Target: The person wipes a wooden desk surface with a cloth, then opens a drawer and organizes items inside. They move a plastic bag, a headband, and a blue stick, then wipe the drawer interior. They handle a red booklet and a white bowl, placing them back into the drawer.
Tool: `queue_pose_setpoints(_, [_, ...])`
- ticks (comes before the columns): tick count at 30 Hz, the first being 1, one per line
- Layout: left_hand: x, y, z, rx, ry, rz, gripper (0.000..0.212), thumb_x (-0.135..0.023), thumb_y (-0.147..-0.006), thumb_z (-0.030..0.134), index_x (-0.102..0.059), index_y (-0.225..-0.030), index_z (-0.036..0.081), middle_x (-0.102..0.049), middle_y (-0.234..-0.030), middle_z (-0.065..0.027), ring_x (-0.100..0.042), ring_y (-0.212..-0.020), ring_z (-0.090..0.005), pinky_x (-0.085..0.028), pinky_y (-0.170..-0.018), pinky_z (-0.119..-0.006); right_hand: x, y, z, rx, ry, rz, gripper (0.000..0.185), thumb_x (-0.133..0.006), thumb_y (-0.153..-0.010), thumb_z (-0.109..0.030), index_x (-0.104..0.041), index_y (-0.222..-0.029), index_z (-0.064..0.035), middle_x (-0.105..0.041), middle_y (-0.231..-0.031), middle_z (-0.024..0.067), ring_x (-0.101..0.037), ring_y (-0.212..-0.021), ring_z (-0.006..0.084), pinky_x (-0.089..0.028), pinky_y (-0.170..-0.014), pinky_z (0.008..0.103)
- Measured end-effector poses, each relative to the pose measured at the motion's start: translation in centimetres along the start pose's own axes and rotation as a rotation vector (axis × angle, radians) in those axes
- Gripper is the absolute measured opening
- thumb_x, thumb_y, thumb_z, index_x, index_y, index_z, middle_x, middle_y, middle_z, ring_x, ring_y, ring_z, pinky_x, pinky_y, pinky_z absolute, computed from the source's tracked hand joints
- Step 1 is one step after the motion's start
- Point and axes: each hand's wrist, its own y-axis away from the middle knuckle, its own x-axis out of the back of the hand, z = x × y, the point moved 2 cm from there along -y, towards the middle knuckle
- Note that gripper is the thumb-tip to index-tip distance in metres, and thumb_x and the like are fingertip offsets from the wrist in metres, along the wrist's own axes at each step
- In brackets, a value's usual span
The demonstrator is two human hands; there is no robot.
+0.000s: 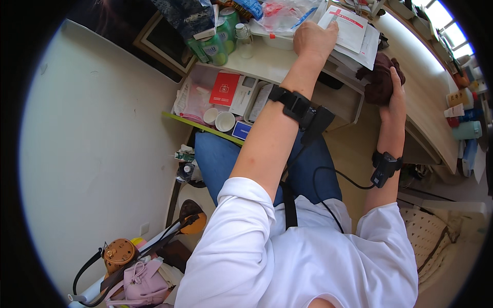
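My left hand (315, 40) grips the left edge of several flat white sachets (344, 29), the top one with a red band and writing. They are fanned out above the desk's edge. My right hand (396, 90) holds a crumpled dark brown cloth (379, 82) against its palm and fingers, to the right of the sachets. Beyond my left hand is a white plastic container (278, 41) with clear plastic packaging (287, 15) on top. Below my left forearm, a pulled-out drawer (204, 125) with a green front edge holds a red booklet (224, 88), two white cups (225, 121) and a blue box (242, 130).
Green cans (214, 50) and a small glass bottle (243, 40) stand at the desk's back left. A white wall (96, 134) bounds the left side. Bottles and tubes (467, 130) line the far right. Bags (144, 283) lie at lower left; a cushioned chair (423, 238) is at lower right.
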Motion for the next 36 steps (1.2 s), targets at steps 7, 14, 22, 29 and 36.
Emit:
queue_pose_setpoints(7, [-0.8,-0.3,0.3,-0.003,-0.194,0.141,0.057,-0.064,-0.083,0.048,-0.067,-0.105,-0.004,-0.052,-0.125,-0.0187,-0.043,-0.121,-0.0331,-0.040,-0.099,-0.045,3.9,4.9,0.7,0.040,-0.011,0.028,0.050,-0.064,-0.092,-0.026,-0.048,-0.133,-0.0016,-0.059,-0.123,0.0125,-0.062,-0.106,0.0228,-0.052,-0.088,0.0363])
queue_pose_setpoints(14, [0.0,0.2,0.2,-0.041,-0.107,0.262,0.059,-0.061,-0.090,0.045,-0.054,-0.124,-0.002,-0.052,-0.129,-0.0191,-0.048,-0.120,-0.0329,-0.037,-0.102,-0.046,-0.6,10.9,3.5,-0.101,0.156,-0.143,0.054,-0.058,-0.093,-0.031,-0.044,-0.137,-0.0028,-0.059,-0.123,0.0114,-0.060,-0.108,0.0218,-0.050,-0.088,0.0344])
queue_pose_setpoints(22, [6.5,0.9,-10.4,-0.313,0.394,0.377,0.040,-0.057,-0.094,0.028,-0.055,-0.119,-0.003,-0.058,-0.110,-0.0151,-0.056,-0.100,-0.0284,-0.045,-0.088,-0.038,-6.0,12.1,11.3,-0.467,0.030,-0.331,0.051,-0.064,-0.091,-0.021,-0.046,-0.134,0.0005,-0.058,-0.122,0.0118,-0.059,-0.108,0.0195,-0.048,-0.093,0.0321])
queue_pose_setpoints(29, [12.2,1.4,-33.0,0.770,0.726,0.346,0.034,-0.059,-0.092,0.024,-0.058,-0.116,0.000,-0.062,-0.105,-0.0087,-0.059,-0.088,-0.0186,-0.047,-0.079,-0.030,-8.9,10.4,18.1,-0.653,0.041,-0.372,0.059,-0.066,-0.090,-0.029,-0.043,-0.138,-0.0021,-0.056,-0.126,0.0115,-0.057,-0.111,0.0189,-0.047,-0.094,0.0313])
queue_pose_setpoints(36, [11.6,0.4,-43.0,1.007,0.944,0.410,0.030,-0.057,-0.093,0.029,-0.057,-0.114,0.007,-0.059,-0.114,-0.0087,-0.054,-0.105,-0.0224,-0.042,-0.092,-0.041,-9.6,8.4,24.7,-0.833,0.026,-0.427,0.059,-0.066,-0.091,-0.029,-0.042,-0.139,-0.0035,-0.054,-0.127,0.0110,-0.056,-0.112,0.0190,-0.046,-0.095,0.0312])
